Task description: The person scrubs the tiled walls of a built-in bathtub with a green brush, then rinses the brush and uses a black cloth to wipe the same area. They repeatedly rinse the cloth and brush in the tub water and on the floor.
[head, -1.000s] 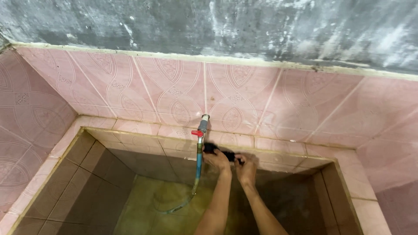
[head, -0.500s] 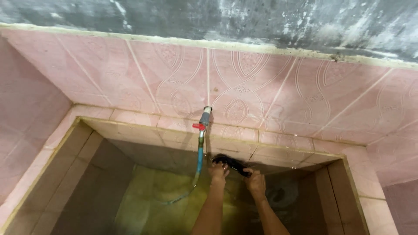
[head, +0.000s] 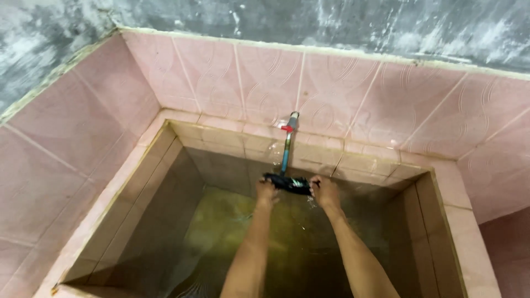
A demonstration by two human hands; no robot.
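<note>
Both my arms reach into a pink-tiled water basin (head: 218,131). My left hand (head: 266,191) and my right hand (head: 326,191) each grip one end of a dark wet cloth (head: 288,183), stretched between them just above the greenish water (head: 237,237), close to the basin's back wall. Right behind the cloth a blue hose (head: 285,157) hangs down from a grey tap with a red handle (head: 289,124) set in the tiled wall.
Pink patterned tiles (head: 353,94) cover the back and left walls, with rough grey concrete (head: 342,22) above them. The basin's rim runs along the left (head: 105,204) and right (head: 464,232) sides. The lower inside walls are brown-stained.
The view has shifted left and down, showing the left wall. My hands with the cloth have come lower toward the water, moving from right of the hose to directly below it.
</note>
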